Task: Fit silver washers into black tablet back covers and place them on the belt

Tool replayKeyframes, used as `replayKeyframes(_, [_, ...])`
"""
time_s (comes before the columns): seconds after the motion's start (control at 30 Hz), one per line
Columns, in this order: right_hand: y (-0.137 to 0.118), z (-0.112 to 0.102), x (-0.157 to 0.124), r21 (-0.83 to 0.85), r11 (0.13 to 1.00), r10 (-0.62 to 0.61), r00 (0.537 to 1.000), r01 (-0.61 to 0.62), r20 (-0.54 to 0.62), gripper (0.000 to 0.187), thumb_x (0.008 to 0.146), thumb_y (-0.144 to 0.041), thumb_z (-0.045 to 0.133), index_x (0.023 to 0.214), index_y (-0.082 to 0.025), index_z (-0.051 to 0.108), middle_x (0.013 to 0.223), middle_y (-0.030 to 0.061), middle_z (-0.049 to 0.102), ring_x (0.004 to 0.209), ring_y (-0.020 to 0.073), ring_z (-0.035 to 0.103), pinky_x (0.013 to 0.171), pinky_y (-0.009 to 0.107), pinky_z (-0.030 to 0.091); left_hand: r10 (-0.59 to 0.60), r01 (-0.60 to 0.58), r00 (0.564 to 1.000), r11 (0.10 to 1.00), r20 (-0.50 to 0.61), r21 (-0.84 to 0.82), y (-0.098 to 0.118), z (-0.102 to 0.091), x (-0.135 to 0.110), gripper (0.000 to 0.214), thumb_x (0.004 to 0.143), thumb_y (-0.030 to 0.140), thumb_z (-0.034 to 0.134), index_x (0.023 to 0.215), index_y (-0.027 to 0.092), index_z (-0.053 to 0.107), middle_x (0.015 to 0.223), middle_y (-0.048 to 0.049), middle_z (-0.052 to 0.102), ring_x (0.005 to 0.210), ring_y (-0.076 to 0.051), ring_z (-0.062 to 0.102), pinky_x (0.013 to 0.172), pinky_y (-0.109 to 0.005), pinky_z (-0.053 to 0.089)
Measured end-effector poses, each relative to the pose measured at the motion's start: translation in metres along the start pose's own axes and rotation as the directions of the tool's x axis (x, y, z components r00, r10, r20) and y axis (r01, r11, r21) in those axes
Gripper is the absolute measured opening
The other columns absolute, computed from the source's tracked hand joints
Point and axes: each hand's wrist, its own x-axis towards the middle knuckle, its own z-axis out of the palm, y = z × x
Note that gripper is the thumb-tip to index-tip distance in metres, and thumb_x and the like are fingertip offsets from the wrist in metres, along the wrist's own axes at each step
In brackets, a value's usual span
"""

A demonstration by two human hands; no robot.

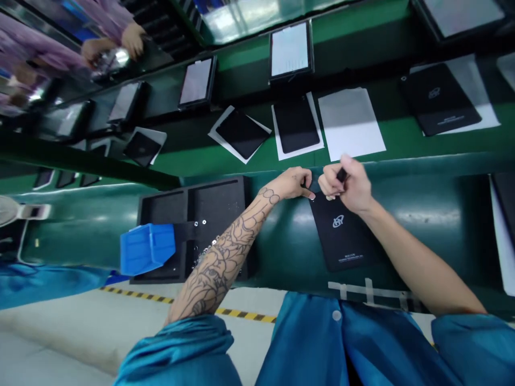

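A black tablet (341, 236) lies back up on the green bench before me, with a white logo and small lettering. At its upper left corner, my left hand (292, 183) is closed, thumb on the corner and fingers curled at the edge. My right hand (350, 185) makes a fist just above the tablet's top edge. Out of that fist pokes the dark end of a short black stick-like tool (341, 175); the rest is hidden by the fingers. Left of my forearm, a black foam tray (219, 195) holds several small shiny ring-like parts (204, 222).
A blue bin (148, 249) sits over the foam tray. On the raised shelf behind lie black tablets (296, 126) on white sheets (350, 126), with lit screens (289, 51) farther back. A dark green bar (88, 161) crosses at left. A co-worker's hands (116, 45) are at upper left.
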Motion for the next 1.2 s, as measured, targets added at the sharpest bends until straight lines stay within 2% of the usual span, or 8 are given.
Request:
replayKeyframes(0.1, [0.018, 0.018, 0.010, -0.067, 0.992, -0.104, 0.994, 0.103, -0.017, 0.081, 0.097, -0.089, 0.055, 0.051, -0.026, 0.036, 0.045, -0.0034, 0.026, 0.043, 0.0121, 0.029, 0.044, 0.030, 0.027, 0.047, -0.056, 0.996, 0.990, -0.072, -0.126, -0.007, 0.006, -0.013, 0.021, 0.085, 0.029, 0.089, 0.091, 0.019, 0.071, 0.086, -0.0003, 0.070, 0.079, -0.018, 0.063, 0.074, -0.029, 0.045])
replayKeyframes(0.23, [0.029, 0.023, 0.019, -0.073, 0.989, -0.131, 0.991, 0.128, -0.031, 0.082, 0.098, -0.089, 0.050, 0.049, -0.026, 0.035, 0.043, -0.0035, 0.024, 0.041, 0.0120, 0.025, 0.045, 0.030, 0.023, 0.096, -0.120, 0.990, 0.957, -0.104, -0.263, -0.009, 0.013, -0.025, 0.007, 0.095, 0.025, 0.078, 0.096, 0.019, 0.074, 0.090, -0.0019, 0.079, 0.081, -0.018, 0.071, 0.078, -0.030, 0.051])
replayKeyframes(0.57, [0.023, 0.018, 0.019, -0.159, 0.984, -0.094, 0.992, 0.081, -0.080, 0.083, 0.090, -0.097, 0.051, 0.048, -0.027, 0.036, 0.047, -0.0016, 0.023, 0.044, 0.0147, 0.025, 0.044, 0.031, 0.028, -0.065, 0.056, 0.993, 0.994, -0.097, -0.090, 0.006, 0.017, 0.006, 0.027, 0.072, 0.020, 0.099, 0.089, 0.020, 0.077, 0.087, -0.0039, 0.076, 0.083, -0.024, 0.072, 0.075, -0.034, 0.055])
replayKeyframes(0.77, [0.016, 0.019, 0.019, -0.160, 0.977, -0.157, 0.984, 0.142, -0.084, 0.079, 0.090, -0.091, 0.057, 0.051, -0.027, 0.033, 0.048, -0.0022, 0.020, 0.045, 0.0152, 0.022, 0.044, 0.031, 0.025, -0.172, 0.170, 0.969, 0.985, -0.179, -0.023, 0.029, 0.015, 0.019, 0.044, 0.064, 0.006, 0.101, 0.101, 0.017, 0.079, 0.125, -0.0179, 0.069, 0.112, -0.038, 0.067, 0.085, -0.043, 0.058])
replayKeyframes(0.93, [0.025, 0.029, 0.022, -0.174, 0.977, -0.127, 0.992, 0.120, -0.029, 0.082, 0.092, -0.093, 0.052, 0.048, -0.027, 0.032, 0.044, -0.0025, 0.018, 0.042, 0.0142, 0.019, 0.043, 0.030, 0.021, -0.083, 0.084, 0.960, 0.996, -0.266, -0.008, 0.017, 0.008, -0.043, 0.041, 0.080, 0.033, 0.100, 0.109, 0.021, 0.074, 0.122, -0.0111, 0.070, 0.113, -0.033, 0.068, 0.092, -0.041, 0.058])
replayKeyframes(1.03, [0.035, 0.032, 0.025, -0.175, 0.978, -0.119, 0.993, 0.116, -0.005, 0.083, 0.092, -0.094, 0.053, 0.047, -0.027, 0.033, 0.043, -0.0029, 0.018, 0.041, 0.0136, 0.018, 0.043, 0.030, 0.019, 0.003, 0.010, 0.889, 1.000, -0.458, 0.027, -0.011, 0.014, -0.108, 0.032, 0.097, 0.038, 0.086, 0.122, 0.024, 0.069, 0.130, -0.0094, 0.070, 0.124, -0.032, 0.062, 0.105, -0.044, 0.053])
replayKeyframes(1.13, [0.040, 0.035, 0.028, -0.192, 0.978, -0.089, 0.996, 0.086, -0.010, 0.083, 0.090, -0.097, 0.053, 0.047, -0.028, 0.032, 0.043, -0.0034, 0.018, 0.042, 0.0139, 0.017, 0.044, 0.031, 0.017, -0.107, 0.158, 0.791, 0.987, -0.602, 0.033, -0.036, 0.028, -0.174, 0.016, 0.108, 0.033, 0.069, 0.122, 0.026, 0.068, 0.123, -0.0082, 0.072, 0.115, -0.031, 0.063, 0.103, -0.047, 0.053])
replayKeyframes(1.2, [0.042, 0.038, 0.030, -0.198, 0.978, -0.068, 0.998, 0.068, 0.007, 0.084, 0.090, -0.096, 0.054, 0.047, -0.028, 0.032, 0.043, -0.0035, 0.019, 0.041, 0.0137, 0.018, 0.045, 0.031, 0.016, -0.169, 0.276, 0.776, 0.958, -0.607, 0.085, -0.044, 0.041, -0.204, 0.016, 0.109, 0.030, 0.063, 0.124, 0.028, 0.069, 0.122, -0.0091, 0.073, 0.112, -0.033, 0.063, 0.098, -0.049, 0.054])
